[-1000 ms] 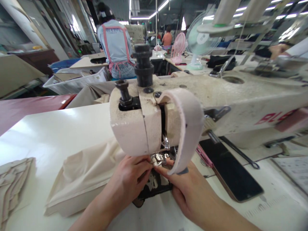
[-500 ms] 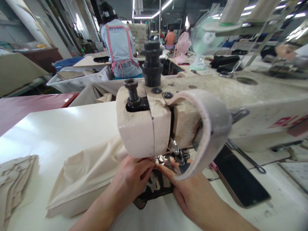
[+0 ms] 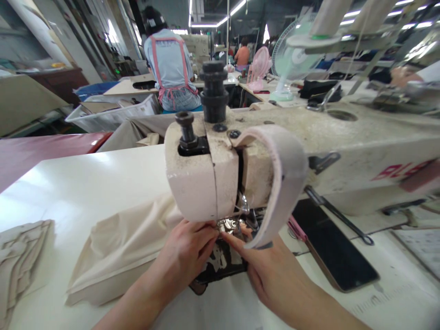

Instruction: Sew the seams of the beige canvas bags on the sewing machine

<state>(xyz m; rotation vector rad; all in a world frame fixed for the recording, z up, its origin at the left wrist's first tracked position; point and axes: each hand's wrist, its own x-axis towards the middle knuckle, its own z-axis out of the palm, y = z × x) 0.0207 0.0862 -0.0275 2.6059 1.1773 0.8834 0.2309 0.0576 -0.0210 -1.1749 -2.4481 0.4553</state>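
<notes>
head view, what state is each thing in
Left hand: fingers curled
Right hand: index finger extended
Machine: upright, cannot tell if running
Beige cloth: rumpled
Cloth stack: layered, uneven
Phone: lying face up, screen dark
Pink fan: upright, cannot tell if spinning
Lights: lit

We look through one camera worn on the head, facing forward and down over a white counter. The sewing machine stands close before us, seen from slightly above its needle end, and our forearms reach in nearest, from the bottom edge. Past it, our sight runs far back to a person seen from behind.
</notes>
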